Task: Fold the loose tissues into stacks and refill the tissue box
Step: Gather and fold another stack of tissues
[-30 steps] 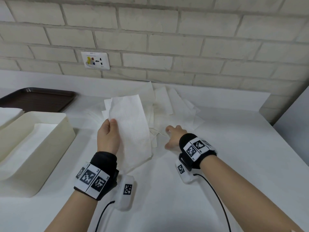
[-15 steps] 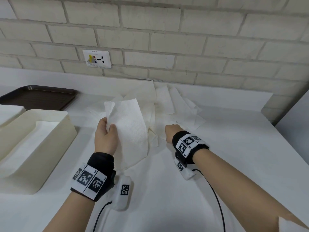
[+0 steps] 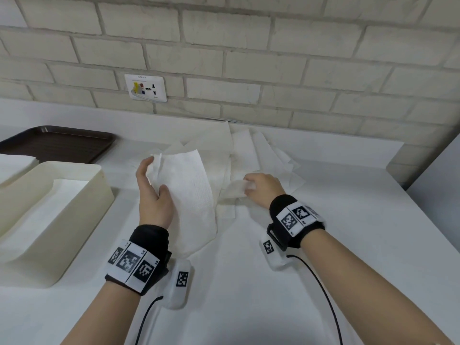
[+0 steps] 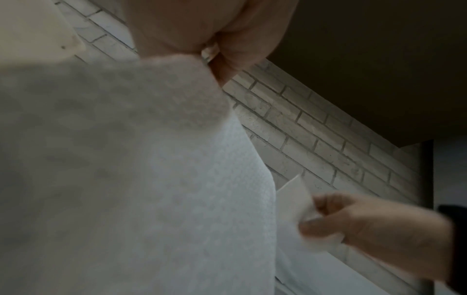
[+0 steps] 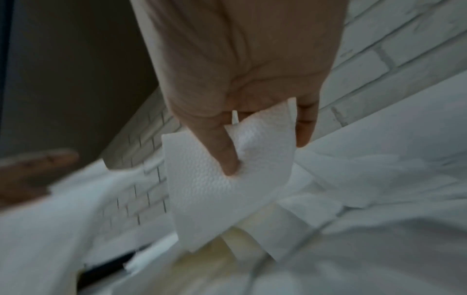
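My left hand (image 3: 156, 176) holds a white tissue (image 3: 191, 192) upright over the counter, thumb on its front and fingers behind its top corner. In the left wrist view this tissue (image 4: 141, 179) fills most of the picture below the pinching fingers (image 4: 227, 51). To its right, my right hand (image 3: 249, 185) pinches a second tissue (image 3: 231, 194) lifted off the pile of loose tissues (image 3: 268, 155). The right wrist view shows the thumb (image 5: 225, 155) pressed into this second tissue (image 5: 215, 191). The cream tissue box (image 3: 82, 195) stands open at the left, with flat tissues (image 3: 37, 220) in it.
A brown tray (image 3: 57, 143) lies behind the box, and a stack of white sheets (image 3: 15, 163) sits at the far left. The brick wall with a socket (image 3: 146, 88) closes the back. A step in the wall bounds the counter at the right (image 3: 398, 165).
My left hand turned its palm inward and moved the tissue up a little. My right hand, which lay on the pile, took hold of a tissue and lifted it.
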Demonstrator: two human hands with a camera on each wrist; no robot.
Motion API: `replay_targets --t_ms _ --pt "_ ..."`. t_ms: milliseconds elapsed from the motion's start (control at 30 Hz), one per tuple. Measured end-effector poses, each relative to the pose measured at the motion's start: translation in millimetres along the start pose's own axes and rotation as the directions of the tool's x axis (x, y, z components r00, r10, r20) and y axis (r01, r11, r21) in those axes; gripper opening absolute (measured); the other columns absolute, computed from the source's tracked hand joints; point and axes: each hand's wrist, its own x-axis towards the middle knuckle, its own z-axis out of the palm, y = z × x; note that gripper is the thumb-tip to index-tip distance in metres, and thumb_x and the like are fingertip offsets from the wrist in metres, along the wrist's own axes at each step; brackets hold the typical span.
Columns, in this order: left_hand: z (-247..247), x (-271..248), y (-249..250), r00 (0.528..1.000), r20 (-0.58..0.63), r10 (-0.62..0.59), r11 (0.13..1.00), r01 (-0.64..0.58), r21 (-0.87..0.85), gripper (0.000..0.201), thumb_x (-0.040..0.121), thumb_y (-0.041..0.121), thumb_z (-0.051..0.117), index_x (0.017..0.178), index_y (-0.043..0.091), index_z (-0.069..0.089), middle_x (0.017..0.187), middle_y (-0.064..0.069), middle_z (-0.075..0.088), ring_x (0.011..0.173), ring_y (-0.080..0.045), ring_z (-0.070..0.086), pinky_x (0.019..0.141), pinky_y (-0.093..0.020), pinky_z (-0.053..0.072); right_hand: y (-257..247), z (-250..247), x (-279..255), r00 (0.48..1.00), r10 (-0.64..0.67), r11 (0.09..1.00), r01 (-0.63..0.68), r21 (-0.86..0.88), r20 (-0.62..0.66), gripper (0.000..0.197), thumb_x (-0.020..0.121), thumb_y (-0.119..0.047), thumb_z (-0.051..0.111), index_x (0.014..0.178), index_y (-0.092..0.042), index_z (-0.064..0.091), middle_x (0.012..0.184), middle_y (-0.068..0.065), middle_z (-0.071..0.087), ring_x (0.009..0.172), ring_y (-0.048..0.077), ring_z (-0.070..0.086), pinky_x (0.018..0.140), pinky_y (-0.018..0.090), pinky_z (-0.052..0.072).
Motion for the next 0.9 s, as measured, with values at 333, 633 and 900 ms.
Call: replay_targets --t_ms 333,633,900 --pt "-7.0 18.5 3.6 0.997 -0.07 0.02 0.999 -0.018 0.029 0.042 0.09 -0.006 0.031 0.103 0.014 0.065 0.111 0.001 0.054 0.115 -0.024 0.049 0.097 -0.026 0.037 -35.6 -55.2 -23.5 0.907 -0.169 0.759 0.369 0.536 -0.386 0.016 0.082 -0.009 0.067 0.096 -0.017 0.068 0.086 -0.02 0.06 0.081 -0.004 0.055 0.071 0.001 0.038" --pt "-5.6 1.2 21.4 0.971 0.224 0.087 0.99 -0.059 -0.13 0.027 0.092 0.042 0.041 0.1 0.034 0.066 0.115 0.011 0.062 0.125 -0.015 0.046 0.112 -0.038 0.027 -56.6 -65.1 -22.9 0.868 -0.312 0.502 0.495 0.709 -0.385 0.02 0.085 0.0 0.062 0.093 -0.019 0.063 0.09 -0.008 0.064 0.089 0.008 0.06 0.089 0.025 0.048" --pt "8.0 -17.9 36.6 0.967 0.255 0.027 0.969 0.038 -0.245 0.013 0.088 0.028 0.055 0.088 0.02 0.065 0.094 -0.001 0.067 0.084 -0.012 0.064 0.071 -0.018 0.051 -61.8 -36.5 -3.3 0.92 -0.168 0.681 0.368 0.633 -0.355 0.024 0.085 -0.014 0.063 0.072 -0.028 0.048 0.073 -0.01 0.053 0.069 0.01 0.049 0.067 0.026 0.042"
